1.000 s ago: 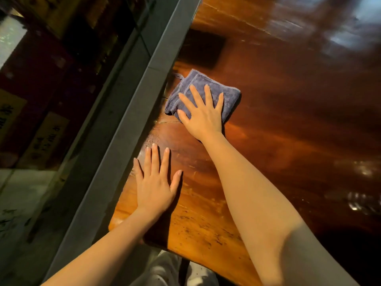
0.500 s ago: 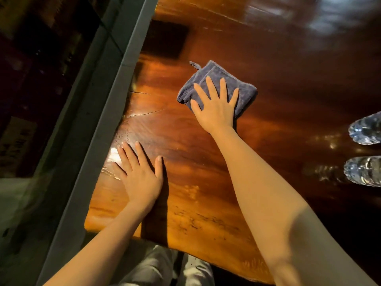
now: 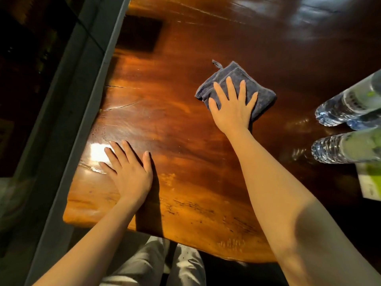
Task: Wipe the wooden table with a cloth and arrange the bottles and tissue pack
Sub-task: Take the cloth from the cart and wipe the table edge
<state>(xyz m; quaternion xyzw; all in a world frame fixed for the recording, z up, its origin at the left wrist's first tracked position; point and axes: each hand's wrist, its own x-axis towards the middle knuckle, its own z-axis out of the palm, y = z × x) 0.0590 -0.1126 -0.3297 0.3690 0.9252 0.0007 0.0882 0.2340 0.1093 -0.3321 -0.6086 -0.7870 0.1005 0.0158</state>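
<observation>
A folded grey-blue cloth lies on the glossy wooden table. My right hand presses flat on the cloth's near half, fingers spread. My left hand rests palm down on the bare wood near the table's left edge and holds nothing. At the right edge stand clear plastic water bottles: one farther back, one nearer, and part of a third between them. A white and green tissue pack lies just in front of them, cut off by the frame.
A grey metal window frame runs along the table's left edge, with dark glass beyond it. A dark square patch sits at the table's far left. My legs in light trousers show below the near edge.
My right hand has slid the cloth to the right, away from the window-side edge. The view has swung right, bringing the bottles and the tissue pack into sight. My left hand stays planted.
</observation>
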